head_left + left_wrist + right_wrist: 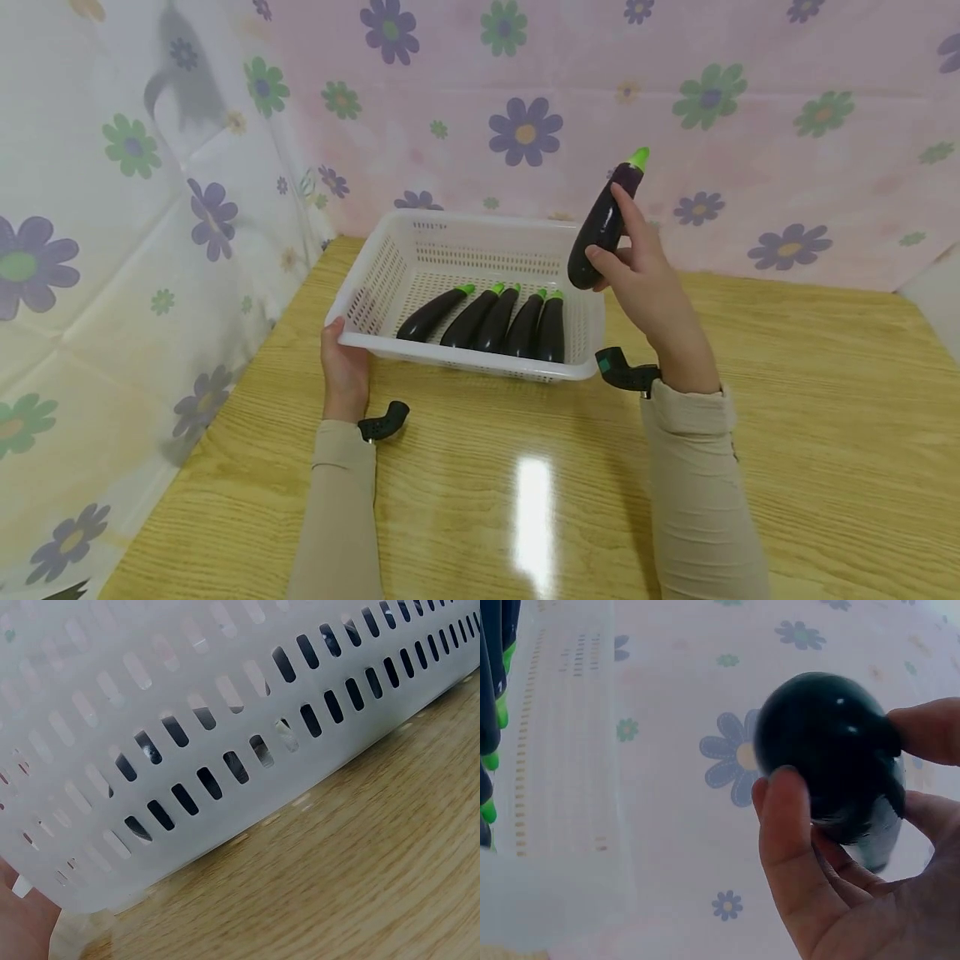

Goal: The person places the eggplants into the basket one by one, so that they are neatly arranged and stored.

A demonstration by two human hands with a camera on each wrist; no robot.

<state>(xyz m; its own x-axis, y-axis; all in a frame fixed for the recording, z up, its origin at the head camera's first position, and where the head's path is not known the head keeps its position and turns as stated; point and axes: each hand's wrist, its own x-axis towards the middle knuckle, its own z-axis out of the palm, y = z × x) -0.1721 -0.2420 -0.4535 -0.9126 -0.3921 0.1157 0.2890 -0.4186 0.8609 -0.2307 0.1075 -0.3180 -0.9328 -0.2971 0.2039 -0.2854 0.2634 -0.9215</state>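
Observation:
A dark eggplant (600,225) with a bright green stem tip is held up in my right hand (645,279), over the right end of a white plastic basket (480,348). In the right wrist view its rounded end (825,742) faces the camera, with thumb and fingers around it. Several more eggplants (491,321) lie side by side in the basket, stems toward the back wall. My left hand (347,367) grips the basket's front left corner, thumb over the rim. Through the side slots in the left wrist view, dark eggplants (210,782) show in parts.
The basket stands on a wood-grain table (787,433), near its back edge. A flowered cloth (442,108) hangs behind the table and along its left side. Each wrist carries a small black camera mount (626,373).

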